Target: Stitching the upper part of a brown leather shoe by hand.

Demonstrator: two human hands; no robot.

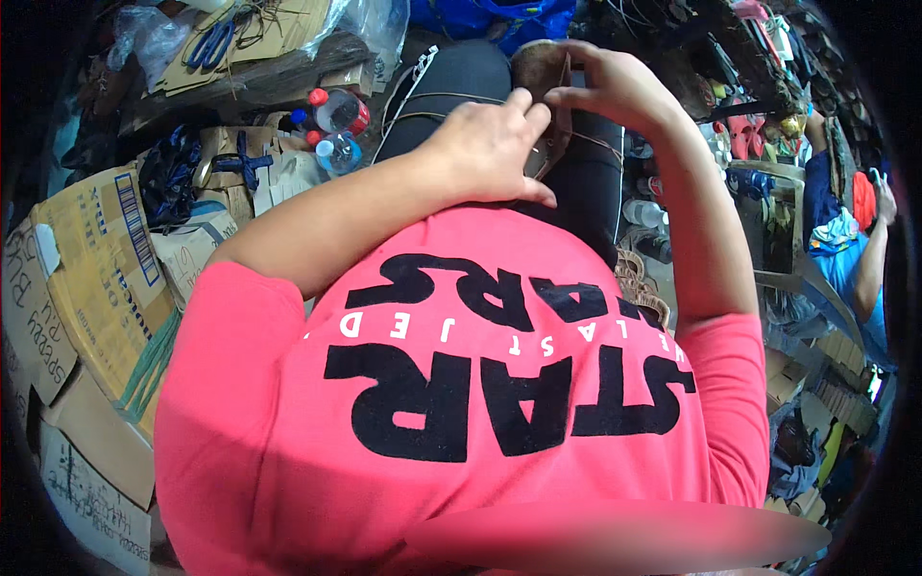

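Across my lap lies a brown shoe-shaped piece (538, 67), rounded at its far end; its exact kind is partly hidden by my hands. My right hand (615, 86) curls round its right side, thumb and fingers pinching the edge. From the left, my left hand (488, 144) rests over the near part, fingertips bent onto it and thumb stretched toward my belly. A thin cord (447, 95) crosses my dark-trousered thighs near the piece.
On the left are a low bench (259, 82) with scissors (211, 43), plastic bottles (338, 154) and cardboard boxes (106, 259). A blue bag (495, 19) lies ahead. To the right stand cluttered shelves and another person's arm (869, 254).
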